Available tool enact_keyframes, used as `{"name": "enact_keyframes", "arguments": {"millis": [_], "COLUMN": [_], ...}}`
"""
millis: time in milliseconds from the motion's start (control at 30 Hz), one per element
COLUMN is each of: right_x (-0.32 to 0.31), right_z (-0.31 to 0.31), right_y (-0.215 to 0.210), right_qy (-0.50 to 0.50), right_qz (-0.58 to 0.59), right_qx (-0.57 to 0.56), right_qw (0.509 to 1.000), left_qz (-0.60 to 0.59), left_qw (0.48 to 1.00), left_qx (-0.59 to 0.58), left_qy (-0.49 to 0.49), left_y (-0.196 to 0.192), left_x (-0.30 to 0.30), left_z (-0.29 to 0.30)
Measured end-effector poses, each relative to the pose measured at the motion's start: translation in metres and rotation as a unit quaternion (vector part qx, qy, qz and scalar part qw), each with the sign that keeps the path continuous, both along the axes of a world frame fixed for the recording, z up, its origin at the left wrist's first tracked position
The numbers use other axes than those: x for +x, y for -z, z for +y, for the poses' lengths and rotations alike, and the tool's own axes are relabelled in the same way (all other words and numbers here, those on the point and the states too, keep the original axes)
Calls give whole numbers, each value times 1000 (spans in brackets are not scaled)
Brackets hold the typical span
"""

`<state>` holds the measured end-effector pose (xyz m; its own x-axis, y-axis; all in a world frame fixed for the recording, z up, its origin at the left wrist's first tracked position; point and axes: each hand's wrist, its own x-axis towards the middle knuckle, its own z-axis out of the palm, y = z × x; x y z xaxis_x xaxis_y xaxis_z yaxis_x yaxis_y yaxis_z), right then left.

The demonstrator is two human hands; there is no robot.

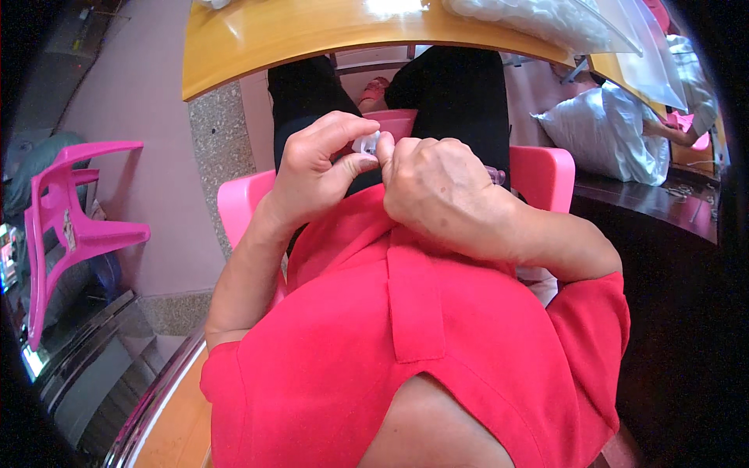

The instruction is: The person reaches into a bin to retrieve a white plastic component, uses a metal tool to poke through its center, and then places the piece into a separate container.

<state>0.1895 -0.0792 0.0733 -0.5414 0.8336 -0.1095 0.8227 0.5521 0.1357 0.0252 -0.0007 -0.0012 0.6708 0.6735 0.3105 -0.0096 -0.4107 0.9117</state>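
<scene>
Above my lap, my left hand [318, 160] pinches a small clear-white plastic piece [365, 143] between thumb and forefinger. My right hand [445, 186] is closed beside it, its thumb side meeting the piece. The back of this hand is turned up, so its curled fingers and what they hold are hidden. A small purplish, shiny thing [495, 175] shows past the right hand's outer edge; I cannot tell whether it is held.
A yellow-brown table [312, 35] stands ahead, a bag of clear plastic pieces [538, 22] on it. I sit in a pink plastic chair [546, 175]. Another pink chair [58, 210] is at left. At right are a white sack [612, 132] and another person's arm [677, 134].
</scene>
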Motion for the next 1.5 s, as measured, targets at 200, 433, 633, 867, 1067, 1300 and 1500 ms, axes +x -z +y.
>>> {"name": "enact_keyframes", "arguments": {"millis": [200, 433, 633, 867, 1067, 1300, 1500], "right_x": [19, 21, 15, 9, 18, 41, 43], "right_z": [1, -4, -5, -3, 2, 2, -2], "right_y": [-6, -7, 1, 0, -3, -7, 0], "right_qy": [111, 89, 82, 82, 87, 116, 100], "right_qz": [125, 156, 135, 99, 140, 256, 280], "right_qx": [-42, 25, 60, 26, -14, 25, 12], "right_qw": [985, 983, 986, 991, 986, 959, 955], "left_qz": [-102, -164, -163, -132, -122, -187, -198], "left_qw": [975, 958, 962, 976, 970, 946, 928], "left_qx": [-198, -226, -202, -158, -204, -259, -311], "left_qy": [11, 61, 86, 72, 45, 56, 50], "left_y": [-1, 4, 5, 3, 5, 12, 9], "left_x": [-6, -7, -7, -4, -5, -5, 0], "left_z": [5, 7, 9, 5, 2, 11, 10]}}
